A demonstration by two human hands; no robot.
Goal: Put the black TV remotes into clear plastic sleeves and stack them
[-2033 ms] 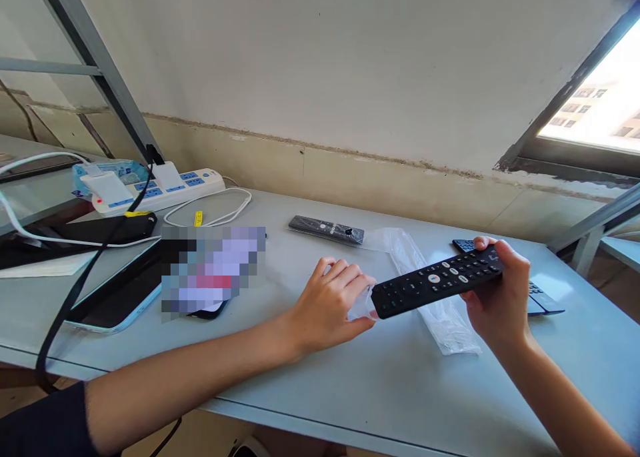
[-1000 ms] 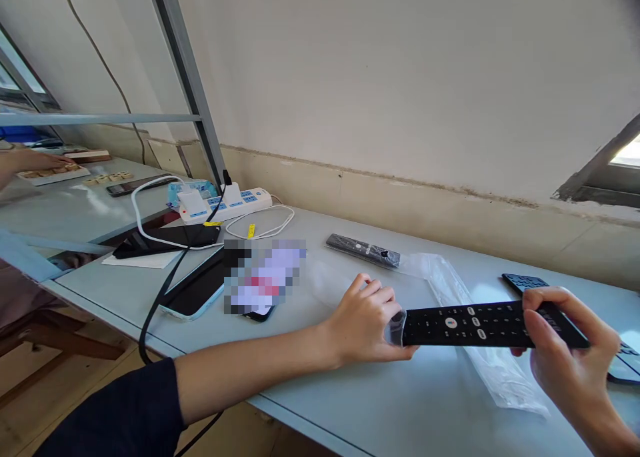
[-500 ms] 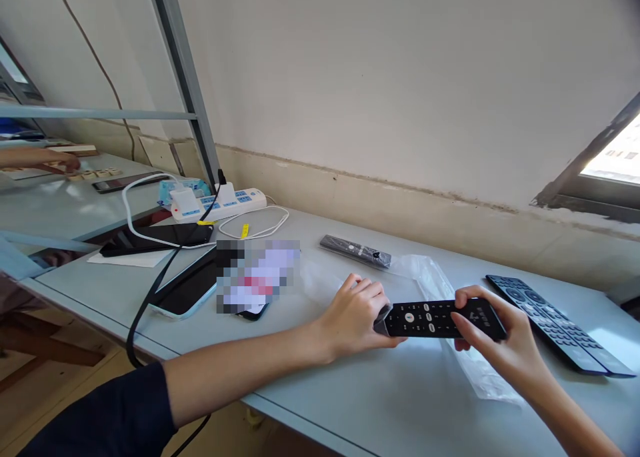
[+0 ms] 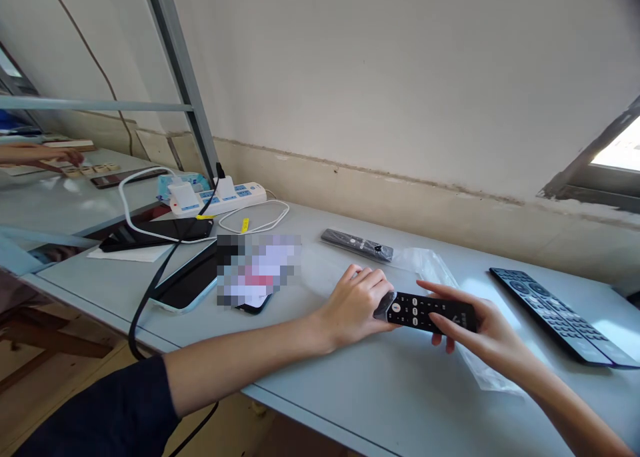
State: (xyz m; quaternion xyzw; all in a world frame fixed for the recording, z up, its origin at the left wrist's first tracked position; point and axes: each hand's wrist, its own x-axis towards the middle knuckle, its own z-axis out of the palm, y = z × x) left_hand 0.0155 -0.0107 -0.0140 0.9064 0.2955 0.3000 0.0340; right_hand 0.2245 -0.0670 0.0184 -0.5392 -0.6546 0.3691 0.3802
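One grey desk [image 4: 350,397] bears a wrapped remote [image 4: 356,245]; nearer, the right hand [image 4: 485,329] pinches a black remote [image 4: 420,311], its keys mostly left uncovered, while the left hand [image 4: 355,307] grips clear film [image 4: 384,305] covering just its left end.

the held remote [image 4: 425,306] is black with white markings, the desk [image 4: 390,393] pale blue-grey, the power strip [image 4: 250,194] white and blue.

black remote [image 4: 435,311] is held button face up, white keys showing. the end away from the clear bag [image 4: 434,269] is kinda wrapped in thin see-through film [image 4: 384,305], and the bare end's seen overlapping that bag.
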